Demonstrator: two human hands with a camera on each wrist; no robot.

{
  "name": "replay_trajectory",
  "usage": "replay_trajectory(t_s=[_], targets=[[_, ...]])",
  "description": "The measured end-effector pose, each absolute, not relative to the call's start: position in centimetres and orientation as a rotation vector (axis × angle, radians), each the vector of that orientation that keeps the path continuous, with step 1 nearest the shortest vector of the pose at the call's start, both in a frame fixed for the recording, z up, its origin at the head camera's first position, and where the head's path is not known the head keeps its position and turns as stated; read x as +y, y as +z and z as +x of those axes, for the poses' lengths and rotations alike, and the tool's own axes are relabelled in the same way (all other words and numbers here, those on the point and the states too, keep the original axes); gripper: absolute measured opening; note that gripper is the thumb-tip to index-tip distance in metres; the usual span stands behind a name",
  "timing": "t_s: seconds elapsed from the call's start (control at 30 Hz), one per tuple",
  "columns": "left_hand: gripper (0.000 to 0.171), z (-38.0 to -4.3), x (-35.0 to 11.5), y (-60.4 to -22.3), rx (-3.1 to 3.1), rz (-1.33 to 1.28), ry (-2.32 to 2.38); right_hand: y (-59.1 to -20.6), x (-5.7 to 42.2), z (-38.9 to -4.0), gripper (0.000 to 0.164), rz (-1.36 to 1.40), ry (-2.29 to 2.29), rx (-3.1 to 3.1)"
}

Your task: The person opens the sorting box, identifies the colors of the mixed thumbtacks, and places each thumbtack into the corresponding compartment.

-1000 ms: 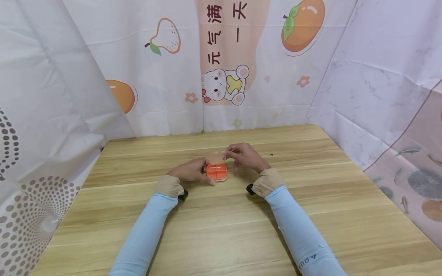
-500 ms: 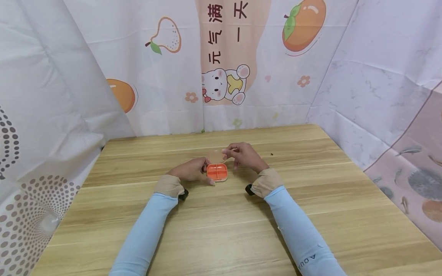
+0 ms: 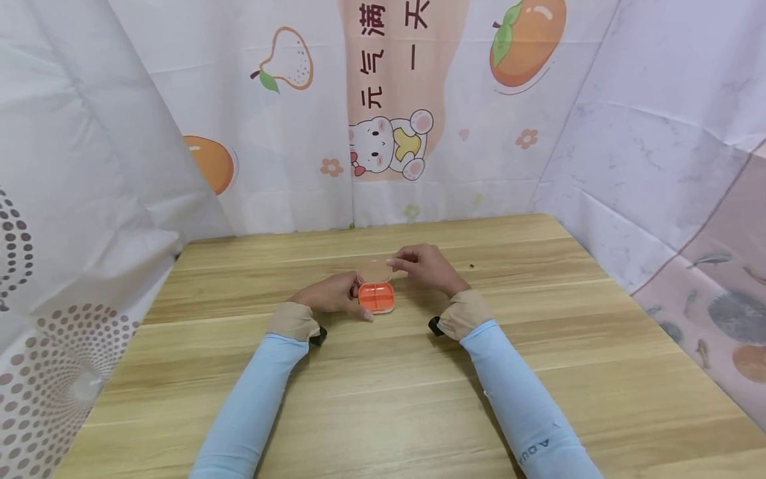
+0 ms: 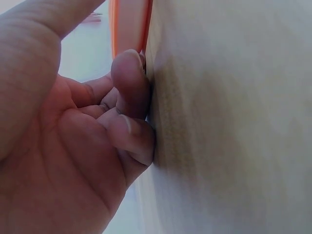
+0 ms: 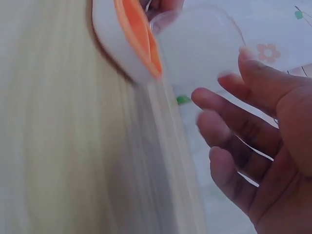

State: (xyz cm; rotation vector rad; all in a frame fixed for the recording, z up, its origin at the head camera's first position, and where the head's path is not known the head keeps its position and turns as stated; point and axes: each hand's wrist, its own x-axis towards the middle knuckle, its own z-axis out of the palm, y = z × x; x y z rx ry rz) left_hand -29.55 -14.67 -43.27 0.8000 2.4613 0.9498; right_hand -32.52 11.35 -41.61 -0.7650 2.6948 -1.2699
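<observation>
The orange box [image 3: 376,297] sits on the table [image 3: 383,399], its clear lid [image 3: 374,271] raised at the far side. The left hand [image 3: 332,294] grips the box's left side; the right hand [image 3: 427,267] pinches the lid's right edge. Both parts look light and stiff; the lid, probably slick and crackable, is best held by its rim.

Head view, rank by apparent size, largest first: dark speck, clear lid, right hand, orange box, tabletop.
Tabletop
Right hand
Orange box and clear lid: too alike to rank
Dark speck
</observation>
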Motion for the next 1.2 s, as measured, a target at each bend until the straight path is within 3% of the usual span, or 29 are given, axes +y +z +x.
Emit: replay_trajectory(t_s=[0.3, 1.2], targets=[[0.065, -29.5, -14.5, -43.3, 2.462, 0.819, 0.956, -41.5, 12.2, -33.0, 0.012, -0.842, -1.036, 2.884], [0.064, -29.3, -14.6, -43.3, 2.464, 0.821, 0.977, -42.8, 15.2, -34.0, 0.013, -0.804, -0.955, 2.837]])
